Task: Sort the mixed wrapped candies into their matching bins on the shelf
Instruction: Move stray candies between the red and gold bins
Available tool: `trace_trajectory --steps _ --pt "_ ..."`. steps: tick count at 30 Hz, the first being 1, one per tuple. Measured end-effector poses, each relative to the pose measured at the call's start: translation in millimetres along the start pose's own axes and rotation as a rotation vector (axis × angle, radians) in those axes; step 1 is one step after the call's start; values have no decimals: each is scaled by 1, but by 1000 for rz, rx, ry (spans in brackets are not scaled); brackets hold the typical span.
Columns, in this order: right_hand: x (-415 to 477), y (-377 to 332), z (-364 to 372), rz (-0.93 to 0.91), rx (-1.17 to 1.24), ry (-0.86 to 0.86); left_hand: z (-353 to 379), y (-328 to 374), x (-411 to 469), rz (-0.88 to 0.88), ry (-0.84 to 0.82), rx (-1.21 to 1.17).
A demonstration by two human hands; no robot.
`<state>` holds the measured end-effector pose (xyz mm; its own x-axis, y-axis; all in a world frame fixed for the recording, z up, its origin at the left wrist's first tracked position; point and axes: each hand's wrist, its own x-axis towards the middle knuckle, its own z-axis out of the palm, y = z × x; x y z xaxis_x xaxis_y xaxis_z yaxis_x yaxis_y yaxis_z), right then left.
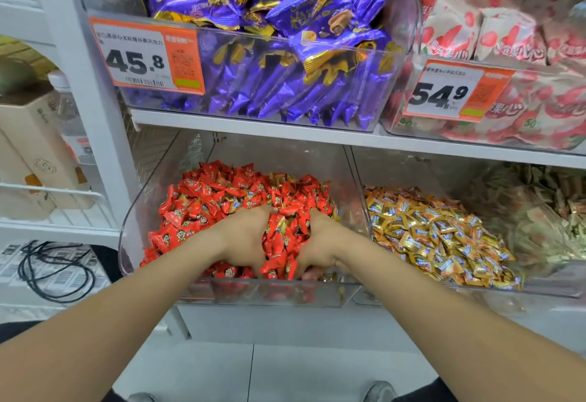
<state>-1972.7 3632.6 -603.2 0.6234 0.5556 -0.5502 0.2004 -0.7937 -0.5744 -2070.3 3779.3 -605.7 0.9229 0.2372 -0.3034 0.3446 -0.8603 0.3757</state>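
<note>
Starting up close with the left hand [244, 237] and right hand [320, 243]: both sunk into the red candies [203, 202] in the clear bin [133, 211] on the lower shelf, cupped around a heap between them, fingers mostly buried, so can't tell if actually gripping or just shoving. Probably feather-light, crinkly, slippery wrappers that spill out of a scoop, so better to pinch strays by a wrapper end. Spotted a few gold strays [277, 177] at the back, right beside the gold-candy bin [475, 290].
</note>
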Motion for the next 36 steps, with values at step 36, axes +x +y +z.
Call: trace_trajectory --steps 36 --pt "-11 -8 -35 -371 -850 147 -10 3 -7 264 153 521"
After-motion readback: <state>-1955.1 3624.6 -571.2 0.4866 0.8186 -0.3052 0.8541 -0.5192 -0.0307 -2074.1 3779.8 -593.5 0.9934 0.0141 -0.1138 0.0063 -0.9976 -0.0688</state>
